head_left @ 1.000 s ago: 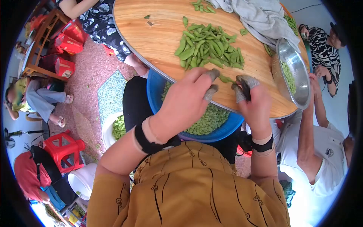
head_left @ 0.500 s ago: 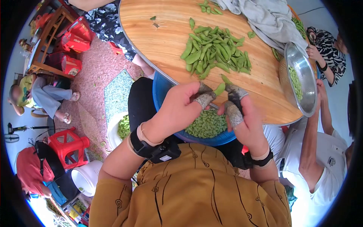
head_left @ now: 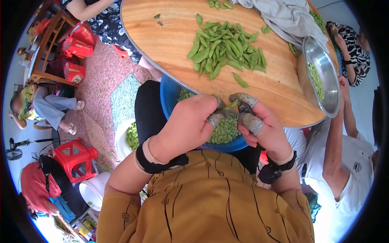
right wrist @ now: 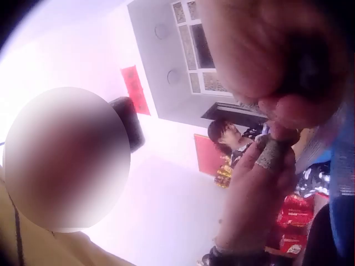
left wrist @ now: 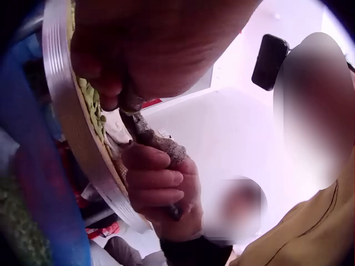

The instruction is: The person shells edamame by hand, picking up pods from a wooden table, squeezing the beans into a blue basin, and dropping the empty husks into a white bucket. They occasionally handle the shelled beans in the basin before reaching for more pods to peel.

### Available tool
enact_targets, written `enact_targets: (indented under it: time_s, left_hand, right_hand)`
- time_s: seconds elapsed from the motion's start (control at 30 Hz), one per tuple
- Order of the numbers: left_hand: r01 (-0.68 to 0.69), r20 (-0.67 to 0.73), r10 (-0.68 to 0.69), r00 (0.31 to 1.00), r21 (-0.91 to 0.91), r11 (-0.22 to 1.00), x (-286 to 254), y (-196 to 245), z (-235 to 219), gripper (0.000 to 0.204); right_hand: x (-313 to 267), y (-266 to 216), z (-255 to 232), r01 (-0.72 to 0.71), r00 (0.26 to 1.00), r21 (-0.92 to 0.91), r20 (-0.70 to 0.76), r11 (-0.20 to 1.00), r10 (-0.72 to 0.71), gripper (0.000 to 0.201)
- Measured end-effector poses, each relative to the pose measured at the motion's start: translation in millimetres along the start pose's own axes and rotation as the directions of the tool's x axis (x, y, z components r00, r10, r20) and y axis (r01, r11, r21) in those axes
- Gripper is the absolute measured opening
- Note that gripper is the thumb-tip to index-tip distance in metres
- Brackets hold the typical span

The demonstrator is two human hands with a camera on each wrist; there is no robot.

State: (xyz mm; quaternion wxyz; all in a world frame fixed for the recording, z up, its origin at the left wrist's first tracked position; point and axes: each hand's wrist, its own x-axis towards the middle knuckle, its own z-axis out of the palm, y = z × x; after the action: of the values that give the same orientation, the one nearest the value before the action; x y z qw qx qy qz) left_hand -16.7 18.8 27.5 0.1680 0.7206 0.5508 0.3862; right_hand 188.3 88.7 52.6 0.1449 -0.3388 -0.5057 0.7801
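Observation:
A green edamame pod (head_left: pixel 231 105) is held between both hands, over the front edge of the round wooden table (head_left: pixel 162 44). My left hand (head_left: pixel 189 118) pinches one end with thumb and forefinger. At the other end, my right hand (head_left: pixel 265 127) grips it with curled fingers. Grey, worn coverings wrap several fingertips of both hands. Directly beneath is a blue basin (head_left: pixel 166 97) holding many shelled green beans (head_left: pixel 225 130). A loose pod (head_left: pixel 240 80) lies on the table just beyond the hands, in front of a pile of pods (head_left: pixel 227 48). Fingers hide much of the pod in both wrist views.
A metal colander (head_left: pixel 327 77) with beans stands at the table's right edge, beside a grey cloth (head_left: pixel 279 18). Left of my legs are a white bucket of pods (head_left: pixel 121 139) and a red stool (head_left: pixel 75 158). Other people sit around the table.
Both hands have drawn back from the tabletop toward the basin, bringing a pod with them. The right fingers have closed in on its end. Another pod now lies alone near the pile.

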Motion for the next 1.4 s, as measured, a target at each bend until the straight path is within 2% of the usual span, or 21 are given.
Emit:
enact_targets:
  time_s: [0.07, 0.1, 0.17, 0.2, 0.23, 0.3, 0.33, 0.4, 0.47, 0.5, 0.67, 0.7, 0.73, 0.77, 0.83, 0.93, 0.97, 1.0, 1.1, 1.2, 1.4]
  left_hand:
    - [0.504, 0.414, -0.294, 0.862, -0.631, 0.590, -1.4, 3.5, -7.2, 0.013]
    - [0.507, 0.416, -0.295, 0.860, -0.629, 0.589, -4.0, 0.9, -6.6, 0.013]
    - [0.588, 0.618, -0.052, 0.785, -0.768, -0.253, -11.0, -7.8, -0.4, 0.016]
    - [0.572, 0.598, -0.023, 0.801, -0.777, -0.264, -12.3, -10.1, 1.8, 0.016]
    - [0.573, 0.600, -0.025, 0.800, -0.776, -0.263, -12.5, -11.1, 2.3, 0.016]
    - [0.612, 0.526, -0.318, 0.789, -0.722, 0.323, -12.9, -12.6, 3.2, 0.018]
    - [0.614, 0.528, -0.319, 0.787, -0.720, 0.322, -13.9, -11.2, 5.1, 0.018]
    - [0.366, 0.206, -0.307, 0.929, -0.396, 0.842, -17.7, -4.8, 11.1, 0.016]
    - [0.213, 0.121, -0.198, 0.973, -0.130, 0.968, -20.7, -3.4, 13.9, 0.018]
    - [0.046, 0.070, -0.058, 0.996, 0.157, 0.986, -22.0, -1.9, 15.4, 0.021]
    - [-0.019, 0.059, -0.001, 0.998, 0.323, 0.946, -20.1, 6.8, 12.3, 0.018]
    - [0.312, 0.178, -0.302, 0.936, -0.030, 0.950, -16.5, 10.3, 6.4, 0.014]
    - [0.622, 0.385, -0.502, 0.774, -0.319, 0.715, -14.4, 11.1, 2.4, 0.012]
    - [0.623, 0.386, -0.502, 0.774, -0.319, 0.715, -17.0, 4.9, 0.3, 0.012]
    - [0.695, 0.673, -0.374, 0.638, -0.713, -0.096, -22.2, -7.0, -4.6, 0.015]
    - [0.739, 0.644, -0.412, 0.645, -0.663, 0.119, -29.2, -6.0, 0.2, 0.015]
    - [0.731, 0.597, -0.433, 0.675, -0.620, 0.284, -31.4, -3.7, 4.1, 0.017]
    - [0.738, 0.592, -0.448, 0.670, -0.598, 0.314, -29.5, 0.6, 6.5, 0.021]
    - [0.639, 0.509, -0.395, 0.765, -0.522, 0.565, -31.0, 6.7, 7.6, 0.026]
    - [0.665, 0.534, -0.421, 0.733, -0.435, 0.607, -36.6, 8.2, 3.3, 0.029]
    - [0.717, 0.471, -0.545, 0.694, -0.389, 0.578, -52.3, -3.9, 4.5, 0.029]
  right_hand:
    - [-6.3, -3.3, -1.8, -0.096, 0.993, 0.176, 0.080, 0.980, 0.083, 0.037]
    - [-8.2, -4.2, -1.8, -0.198, 0.974, 0.333, 0.173, 0.922, 0.146, 0.035]
    - [-10.9, -1.1, 1.8, -0.231, 0.965, 0.408, 0.213, 0.883, 0.154, 0.034]
    - [-11.1, 0.0, 4.0, -0.264, 0.955, 0.475, 0.252, 0.840, 0.157, 0.032]
    - [-9.3, 0.5, 5.2, -0.264, 0.955, 0.477, 0.253, 0.838, 0.156, 0.032]
    - [-4.6, 2.6, 7.3, -0.199, 0.980, 0.258, 0.025, 0.945, 0.200, 0.032]
    - [-3.0, 5.5, 9.2, -0.201, 0.979, 0.260, 0.026, 0.944, 0.201, 0.032]
    - [-0.1, 11.8, 13.7, -0.173, 0.985, 0.058, 0.001, 0.983, 0.174, 0.030]
    - [2.4, 13.8, 19.2, -0.180, 0.983, 0.034, -0.011, 0.983, 0.181, 0.030]
    - [3.3, 14.5, 21.0, -0.186, 0.982, 0.005, -0.026, 0.983, 0.186, 0.029]
    - [5.6, 20.4, 19.3, -0.157, 0.987, -0.029, -0.022, 0.987, 0.157, 0.028]
    - [5.2, 23.3, 17.3, -0.144, 0.990, -0.049, -0.004, 0.988, 0.144, 0.028]
    - [3.8, 25.2, 15.9, -0.145, 0.989, -0.048, -0.003, 0.988, 0.145, 0.028]
    - [2.1, 26.9, 14.6, -0.079, 0.995, -0.060, 0.049, 0.995, 0.082, 0.028]
    - [0.6, 26.3, 10.7, -0.012, 0.994, -0.068, 0.106, 0.998, 0.019, 0.027]
    - [3.7, 31.3, 10.2, -0.100, 0.991, -0.088, 0.083, 0.991, 0.107, 0.026]
    - [9.8, 43.9, 12.3, 0.211, 0.974, -0.343, -0.005, 0.915, -0.227, 0.026]
    - [15.1, 49.6, 14.3, 0.445, 0.836, -0.589, 0.003, 0.674, -0.549, 0.027]
    - [20.5, 43.3, 20.9, 0.290, 0.856, -0.870, 0.050, 0.398, -0.515, 0.032]
    - [21.0, 51.0, 28.1, 0.297, 0.821, -0.927, 0.123, 0.232, -0.558, 0.033]
    - [21.7, 59.9, 24.5, 0.198, 0.880, -0.956, 0.077, 0.215, -0.468, 0.027]
